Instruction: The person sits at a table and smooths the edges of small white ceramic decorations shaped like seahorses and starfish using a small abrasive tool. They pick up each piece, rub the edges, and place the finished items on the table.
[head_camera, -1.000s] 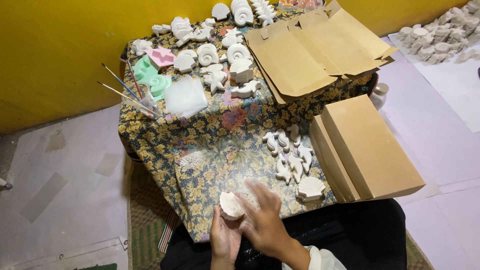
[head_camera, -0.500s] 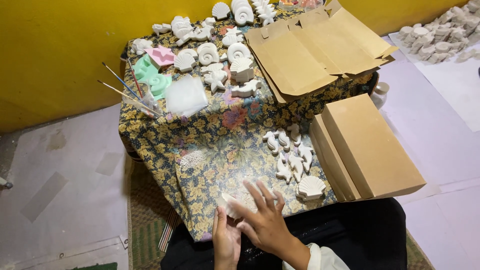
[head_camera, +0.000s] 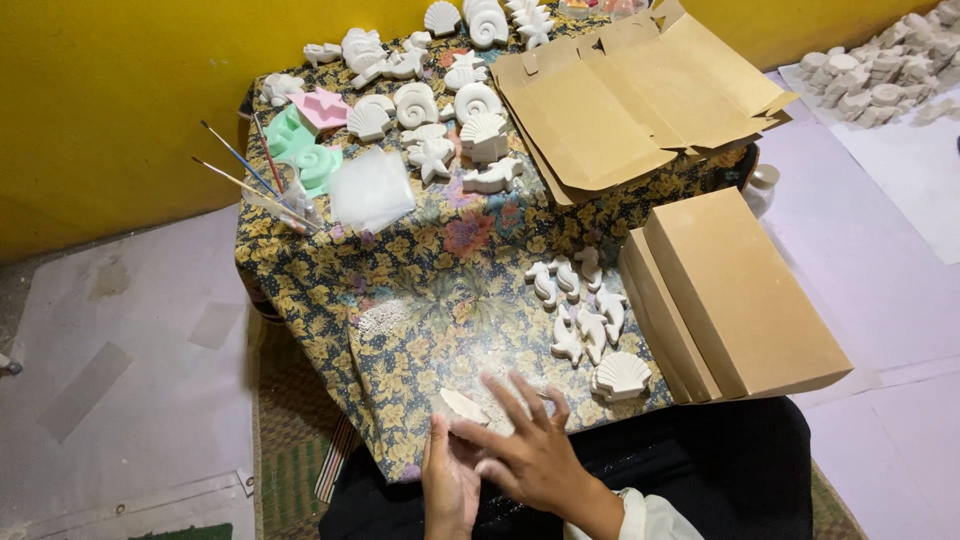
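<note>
A small white plaster piece (head_camera: 462, 407) is held at the near edge of the floral-clothed table (head_camera: 420, 290), cupped from below in the left hand (head_camera: 447, 478), whose fingers are curled up around it; the right hand (head_camera: 530, 450) is laid across it with fingers spread wide and flat, apparently rubbing or smoothing its surface, though the exact contact is partly hidden. A pale dusting of powder (head_camera: 385, 316) is seen on the cloth just beyond the hands, which suggests that sanding is in hand. To the right, near the stacked brown cardboard boxes (head_camera: 735, 295), a small group of white figures (head_camera: 580, 305) and a scallop shell cast (head_camera: 621, 376) are set out, judged to be pieces already dealt with or waiting in turn; which of the two cannot be told. Many more white shell and starfish casts (head_camera: 440, 110) are gathered at the far side, beside green and pink moulds (head_camera: 305, 140), paintbrushes (head_camera: 245, 175) and an opened flat carton (head_camera: 625, 105). No paint is seen on any white cast, so colouring is judged not yet begun, and a further heap of casts (head_camera: 880, 75) lies on the floor beyond
</note>
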